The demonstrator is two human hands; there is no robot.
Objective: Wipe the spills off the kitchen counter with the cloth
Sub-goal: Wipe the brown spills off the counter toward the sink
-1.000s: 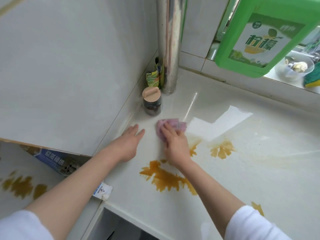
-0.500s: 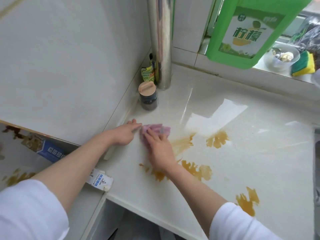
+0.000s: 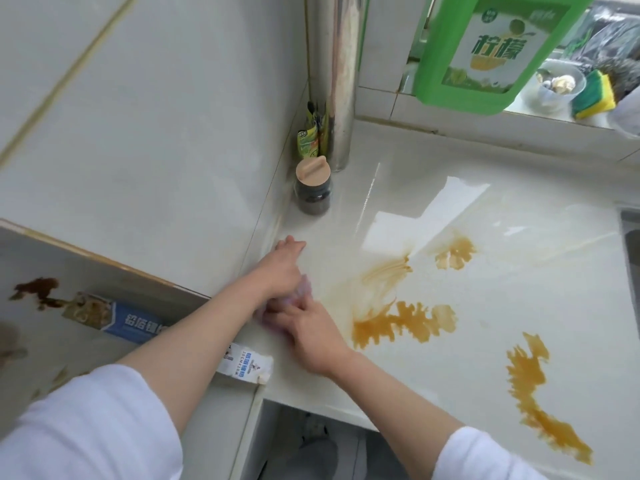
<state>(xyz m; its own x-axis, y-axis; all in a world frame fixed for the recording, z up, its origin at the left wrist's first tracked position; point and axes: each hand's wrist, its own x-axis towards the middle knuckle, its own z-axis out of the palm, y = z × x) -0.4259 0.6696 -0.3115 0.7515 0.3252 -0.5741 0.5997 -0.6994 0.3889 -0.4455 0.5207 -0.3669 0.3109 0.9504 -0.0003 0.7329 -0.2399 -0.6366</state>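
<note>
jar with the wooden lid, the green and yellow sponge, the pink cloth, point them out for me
jar (image 3: pixel 313 192), head view, on its dark glass body below the wooden lid.
sponge (image 3: pixel 596 95), head view, on its yellow side, up on the window ledge.
cloth (image 3: pixel 304 289), head view, on the pink edge showing between the hands.

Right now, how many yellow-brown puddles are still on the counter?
3 clear ones: a small puddle farthest back, a wide puddle beside the right hand, a long puddle nearest. Hands may hide more.

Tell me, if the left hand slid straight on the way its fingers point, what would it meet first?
Bare white counter first. The left hand points toward the back; the dark glass jar with a wooden lid stands slightly left of that line, though depth is unclear.
</note>
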